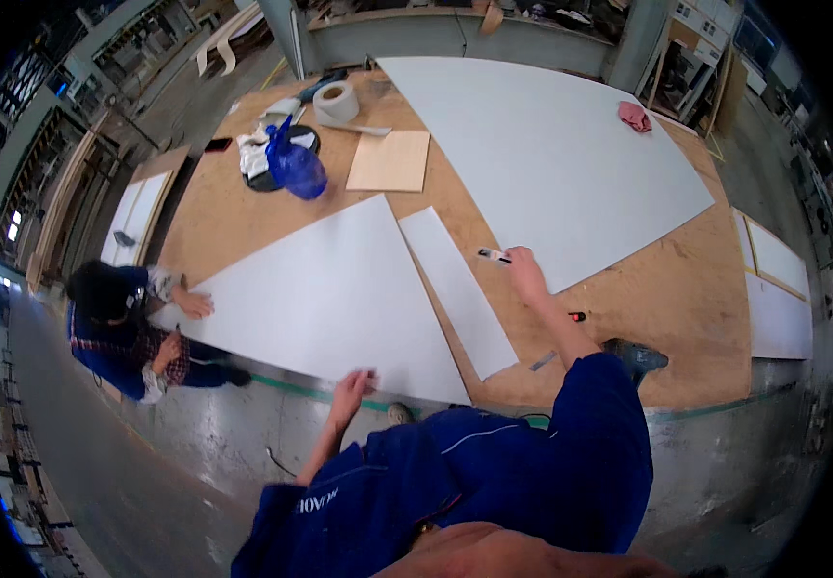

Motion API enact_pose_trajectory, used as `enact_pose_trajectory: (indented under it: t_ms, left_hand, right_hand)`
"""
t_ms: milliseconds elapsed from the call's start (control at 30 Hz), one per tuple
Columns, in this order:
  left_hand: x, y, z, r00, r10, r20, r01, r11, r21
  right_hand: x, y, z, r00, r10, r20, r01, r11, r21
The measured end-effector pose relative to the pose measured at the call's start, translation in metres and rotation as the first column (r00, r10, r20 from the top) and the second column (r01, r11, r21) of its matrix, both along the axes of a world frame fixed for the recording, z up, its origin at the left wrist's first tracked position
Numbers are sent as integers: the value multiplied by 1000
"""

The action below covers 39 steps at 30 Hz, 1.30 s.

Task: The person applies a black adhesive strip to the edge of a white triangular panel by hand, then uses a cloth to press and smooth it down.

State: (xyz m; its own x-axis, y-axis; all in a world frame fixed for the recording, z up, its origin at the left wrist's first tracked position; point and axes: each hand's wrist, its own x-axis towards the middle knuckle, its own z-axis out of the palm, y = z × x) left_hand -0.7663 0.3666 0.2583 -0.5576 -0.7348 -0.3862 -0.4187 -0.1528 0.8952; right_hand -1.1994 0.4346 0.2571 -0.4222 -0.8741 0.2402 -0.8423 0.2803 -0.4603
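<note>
My hands on white sheets at the near edge of the tabletop (243,207).

My right hand (526,273) has its grip closed on a small cutter (494,255), which pokes out to the left of the grip, over bare wood between the strip (455,289) and the big sheet (551,154). My left hand (351,387) lies with fingers apart on the near corner of the wide sheet (330,294), right at the tabletop's near edge. The strip lies between my two hands, just beside the wide sheet. A red marker (576,316) lies near my right forearm. Open wood runs right of the cutter grip toward the far corner. Across the wide sheet, well left of my grip, another person's hand (193,305) presses its far end. A blue bag (293,166), tape roll (337,101) and small board (390,161) sit well beyond.
</note>
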Motion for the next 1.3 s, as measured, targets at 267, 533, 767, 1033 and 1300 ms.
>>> enact_pose_trajectory:
  t_ms: [267, 533, 767, 1033, 1300]
  left_hand:
    - [-70, -18, 45, 862, 159, -482, 117, 862, 494]
    - [-26, -6, 64, 771, 409, -488, -53, 805, 591]
    - [11, -12, 67, 835, 382, -397, -260, 908, 328]
    - [22, -16, 88, 832, 385, -399, -391, 918, 71]
    - [20, -13, 118, 900, 239, -365, -336, 914, -228]
  right_hand:
    - [145, 12, 113, 861, 499, -94, -496, 867, 56]
    - [205, 3, 112, 826, 561, -48, -558, 827, 67]
    - [243, -2, 100, 842, 524, -129, -534, 843, -63]
    - [253, 7, 99, 842, 529, -106, -539, 832, -130]
    - [254, 21, 107, 864, 503, 26, -488, 848, -207]
